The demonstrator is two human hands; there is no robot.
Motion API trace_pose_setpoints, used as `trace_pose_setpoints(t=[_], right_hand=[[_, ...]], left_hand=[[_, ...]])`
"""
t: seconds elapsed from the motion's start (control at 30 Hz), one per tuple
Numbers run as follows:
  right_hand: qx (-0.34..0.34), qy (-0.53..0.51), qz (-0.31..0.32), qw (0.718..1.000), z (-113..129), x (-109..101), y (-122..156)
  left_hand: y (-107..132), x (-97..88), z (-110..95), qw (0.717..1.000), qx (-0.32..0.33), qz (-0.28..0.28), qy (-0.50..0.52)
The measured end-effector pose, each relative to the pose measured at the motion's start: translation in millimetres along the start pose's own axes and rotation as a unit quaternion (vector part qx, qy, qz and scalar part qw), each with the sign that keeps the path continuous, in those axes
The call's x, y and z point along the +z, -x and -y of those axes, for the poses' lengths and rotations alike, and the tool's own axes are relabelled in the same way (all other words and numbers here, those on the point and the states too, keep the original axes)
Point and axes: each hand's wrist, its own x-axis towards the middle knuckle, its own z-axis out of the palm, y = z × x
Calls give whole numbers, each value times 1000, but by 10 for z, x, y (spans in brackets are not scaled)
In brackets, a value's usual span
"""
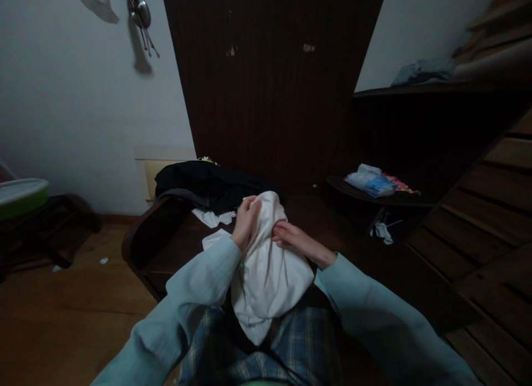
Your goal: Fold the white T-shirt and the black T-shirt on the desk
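— What are the hands doing?

— Both are closed on a white garment [266, 269]. The left hand [246, 221] pinches its top edge with the fingers curled tightly into the fabric. The right hand [292, 239] grips the cloth just beside it, fingers bent round a fold.

— Where does the garment sit?

— It bunches up between the two hands and hangs down from them onto the person's lap, over plaid trousers [299, 341]. Pale blue sleeves [199, 286] cover both arms up to the wrists.

— And beyond the hands?

— Directly under and ahead of them is a dark wooden desk [166, 250]. Just past the left hand a smaller white cloth [211, 217] lies on it, and behind that, touching it, is a heap of black clothing [208, 184].

— Anything off to the sides?

— Out past the right hand, well apart, a small round shelf [353, 193] carries a blue-and-white packet [371, 184]. Farther right, wooden stairs [490, 220] climb away. Far to the left of the left hand, a green-rimmed basin [20, 196] rests on a low stand.

— Higher up?

— A dark panelled door [270, 81] stands behind the desk, and metal utensils [141, 15] hang on the wall up to the left.
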Motion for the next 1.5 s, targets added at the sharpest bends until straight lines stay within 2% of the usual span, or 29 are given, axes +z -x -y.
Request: trace_pose_setpoints(t=[0.03,0.1,0.17,0.23,0.33,0.4,0.47,0.57,0.6,0.63,0.67,0.73,0.77,0.8,0.83,0.97,1.03,1.1,1.17,1.23,1.27,1.3,1.37,1.43,1.5], right_hand=[[1,-21,3,1000,-39,34,-29],[-17,-53,-7,998,-98,91,-80],[-49,-64,-63,995,-123,113,-104],[-52,-70,-120,989,-114,80,-96],[2,-81,-119,990,-65,-89,-38],[21,-66,-109,992,-26,-272,8],[18,-23,-125,992,24,-497,47],[1,114,-175,978,174,-896,99],[-8,186,-208,960,253,-1038,118],[-26,277,-256,926,344,-1177,139],[-54,376,-313,870,442,-1309,159],[-115,522,-408,740,629,-1526,185],[-138,547,-419,711,704,-1606,188],[-144,558,-421,700,757,-1664,181],[-138,555,-412,709,786,-1706,167],[-94,492,-306,810,691,-1805,59],[-109,462,-273,837,587,-1846,-18],[-135,447,-308,829,484,-1857,-112],[-146,454,-377,794,371,-1807,-224],[-104,501,-397,762,221,-1694,-338],[-63,540,-369,753,128,-1619,-387],[-23,582,-327,744,22,-1538,-426],[-7,634,-263,728,-215,-1375,-463],[-60,646,-208,732,-461,-1230,-441],[-97,636,-157,749,-690,-1119,-372]], left_hand=[[79,47,-23,996,-26,77,28],[201,107,-72,969,-107,209,75],[217,91,-126,943,-162,276,87],[117,-18,-173,950,-159,260,69],[-129,-327,-214,980,-120,156,32],[-245,-572,-239,985,-126,119,-3],[-277,-785,-297,985,-124,105,-51],[-208,-976,-521,987,-67,80,-118],[-176,-1003,-634,988,-39,68,-132],[-150,-1014,-757,989,-11,52,-139],[-132,-1014,-882,989,11,41,-140],[-128,-997,-1096,988,54,23,-142],[-141,-991,-1167,985,70,28,-153],[-164,-993,-1205,981,81,38,-170],[-196,-1006,-1209,976,87,55,-194],[-404,-1179,-969,936,108,111,-317],[-540,-1282,-786,918,130,98,-363],[-662,-1330,-615,907,155,49,-389],[-738,-1298,-456,881,176,-7,-438],[-743,-1204,-294,830,173,-44,-528],[-717,-1147,-207,797,161,-46,-580],[-671,-1090,-115,767,146,-34,-624],[-535,-1000,82,728,125,34,-673],[-366,-957,283,717,134,116,-674],[-197,-963,472,716,150,171,-660]])
